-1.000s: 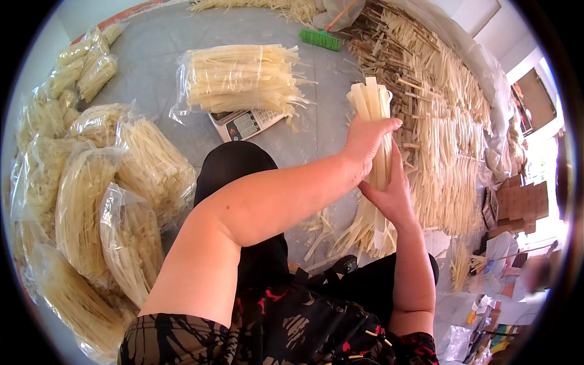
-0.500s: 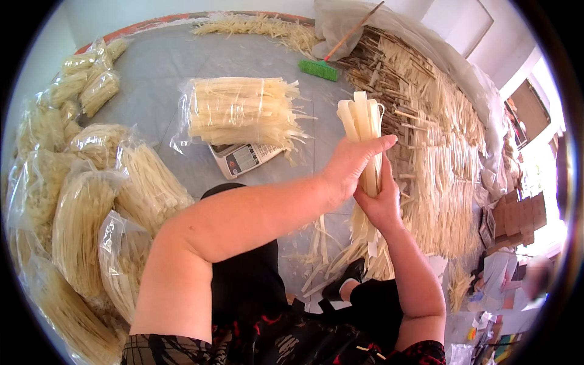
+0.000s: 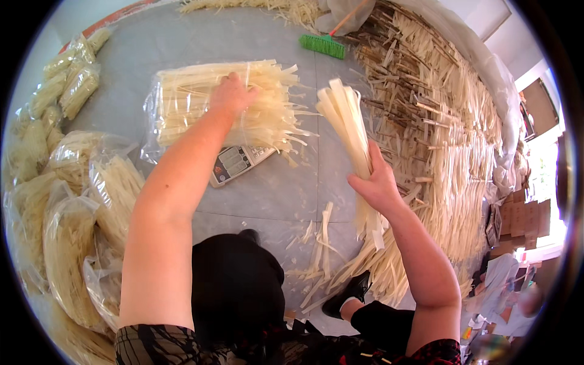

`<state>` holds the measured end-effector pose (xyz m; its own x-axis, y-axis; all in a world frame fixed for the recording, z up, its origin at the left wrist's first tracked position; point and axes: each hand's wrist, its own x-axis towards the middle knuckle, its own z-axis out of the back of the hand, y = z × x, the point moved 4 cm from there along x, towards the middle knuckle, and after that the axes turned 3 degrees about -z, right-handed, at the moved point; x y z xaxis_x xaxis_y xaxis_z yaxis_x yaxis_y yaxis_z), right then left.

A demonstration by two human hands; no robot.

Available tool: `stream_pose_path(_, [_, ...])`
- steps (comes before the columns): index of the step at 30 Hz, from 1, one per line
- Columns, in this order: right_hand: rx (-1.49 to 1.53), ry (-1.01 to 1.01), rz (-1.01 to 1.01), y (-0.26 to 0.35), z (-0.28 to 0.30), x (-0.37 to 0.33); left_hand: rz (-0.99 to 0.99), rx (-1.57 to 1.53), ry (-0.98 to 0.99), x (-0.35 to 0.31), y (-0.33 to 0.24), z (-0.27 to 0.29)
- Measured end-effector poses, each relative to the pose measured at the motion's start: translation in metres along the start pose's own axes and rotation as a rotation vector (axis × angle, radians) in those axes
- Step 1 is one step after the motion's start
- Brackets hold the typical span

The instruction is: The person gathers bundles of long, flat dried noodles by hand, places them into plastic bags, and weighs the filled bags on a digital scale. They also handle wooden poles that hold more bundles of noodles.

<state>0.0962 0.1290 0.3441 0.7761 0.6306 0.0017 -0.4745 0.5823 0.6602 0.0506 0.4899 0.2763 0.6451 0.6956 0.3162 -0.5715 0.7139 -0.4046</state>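
A clear plastic bag [image 3: 152,115], filled with pale flat dried noodles [image 3: 271,97], lies on a small white digital scale [image 3: 234,164], covering much of it. My left hand [image 3: 234,94] is on top by the bag's mouth, with bent fingers closed on the film; their tips are partly hidden. Loose noodle ends stick out of the mouth to the right. Upright beside them, my right hand [image 3: 378,185] grips a bundle of flat dried noodles [image 3: 344,112], fingers wrapped round its lower half. The bundle leans left at its top and is apart from the bag.
Several filled bags of noodles [image 3: 70,243] crowd the left side. On the right, noodles hang or lie in rows over wooden sticks [image 3: 432,109]. A green broom [image 3: 322,45] stands at the back. Scattered noodle pieces [image 3: 322,243] lie near my shoe [image 3: 347,295]. Cardboard boxes [image 3: 526,219] stand far right.
My left hand has let go of the noodle bundle and moved left onto the bag. My right hand still holds the bundle, which now tilts further left.
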Motion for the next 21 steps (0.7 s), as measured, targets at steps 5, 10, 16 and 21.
stream_pose_path(5, [-0.027,0.072,0.147,0.030,-0.027,0.063,0.044,-0.340,0.256,0.021,0.035,-0.039])
stream_pose_path(10, [-0.198,0.156,0.257,0.074,-0.076,0.132,0.355,-1.548,0.344,0.010,0.063,-0.033])
stream_pose_path(16, [-0.663,0.365,0.327,0.048,-0.131,0.175,0.257,-1.478,0.176,0.006,0.069,-0.017])
stream_pose_path(21, [-0.893,0.302,0.390,0.065,-0.127,0.180,0.059,-0.766,0.010,-0.013,0.040,0.009])
